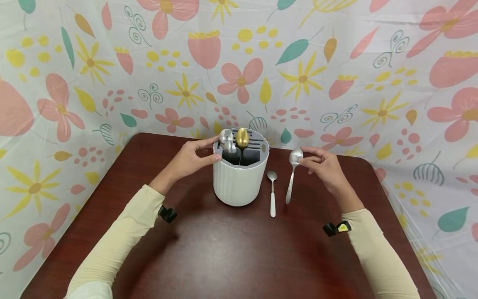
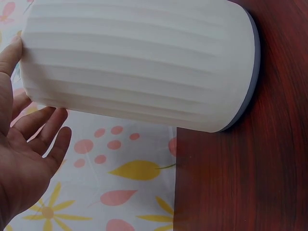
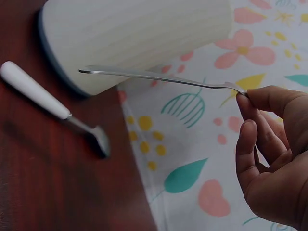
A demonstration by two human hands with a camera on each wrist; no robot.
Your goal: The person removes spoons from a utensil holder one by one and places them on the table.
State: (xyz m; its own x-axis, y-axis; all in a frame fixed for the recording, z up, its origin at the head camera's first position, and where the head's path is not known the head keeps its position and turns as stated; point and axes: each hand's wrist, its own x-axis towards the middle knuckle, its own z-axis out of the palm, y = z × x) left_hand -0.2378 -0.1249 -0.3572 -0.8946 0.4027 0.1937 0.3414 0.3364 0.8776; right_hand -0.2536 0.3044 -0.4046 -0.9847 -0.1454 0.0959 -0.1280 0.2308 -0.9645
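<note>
My left hand [image 1: 188, 159] rests its thumb and fingertips on the left side of a white ribbed utensil holder [image 1: 239, 187], near the rim. Silver spoons [image 1: 226, 137] and a gold spoon [image 1: 242, 138] stand in the holder, bowls up. To the right of it, my right hand [image 1: 325, 168] pinches a silver spoon [image 1: 290, 187] by the bowl between thumb and fingers, handle hanging down. The right wrist view shows this spoon [image 3: 159, 77] edge-on. Between the holder and the held spoon, a small spoon with a white handle [image 1: 272, 203] lies on the table.
The dark red-brown wooden table [image 1: 220, 257] carries all of this. A floral curtain [image 1: 239, 50] hangs close behind the table and along its sides. The holder's grey slotted top [image 1: 255, 143] has compartments at the front and narrow slots at the back.
</note>
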